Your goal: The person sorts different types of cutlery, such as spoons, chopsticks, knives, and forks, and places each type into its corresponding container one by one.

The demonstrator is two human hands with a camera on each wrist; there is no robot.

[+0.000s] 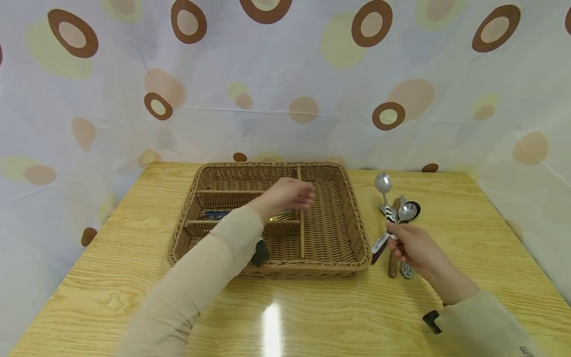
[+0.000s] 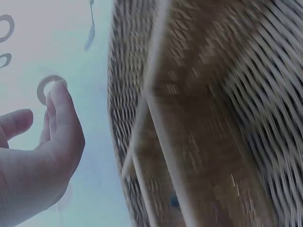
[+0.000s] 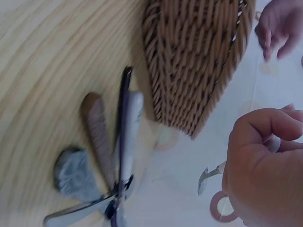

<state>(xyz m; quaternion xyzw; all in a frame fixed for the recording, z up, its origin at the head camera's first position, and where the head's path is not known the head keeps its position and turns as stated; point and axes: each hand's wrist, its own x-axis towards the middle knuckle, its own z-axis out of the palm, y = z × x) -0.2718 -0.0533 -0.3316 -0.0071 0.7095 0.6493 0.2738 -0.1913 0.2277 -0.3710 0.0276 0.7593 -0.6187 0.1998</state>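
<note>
My right hand (image 1: 416, 247) pinches a spoon (image 1: 390, 214) above loose cutlery (image 1: 407, 212) on the bench (image 1: 339, 317). To its left, a wicker basket (image 1: 358, 228) spreads beneath my relaxed left hand (image 1: 289, 194).

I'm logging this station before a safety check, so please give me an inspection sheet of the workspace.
Surface: wood-grain table, with a bright glare patch near the front.
Job's things: divided wicker basket; cutlery, partly blue, in its middle left compartment; crossed utensils lying right of it; spoon with black-and-white handle.
Clutter: a dark item by the left sleeve and a black piece by the right one, both unclear.
Grippers: bare hands; left hand above the basket, no item visible in it; right hand holds the spoon.
Cables: nothing seen.
Surroundings: cloth with ovals and rings behind the table.
</note>
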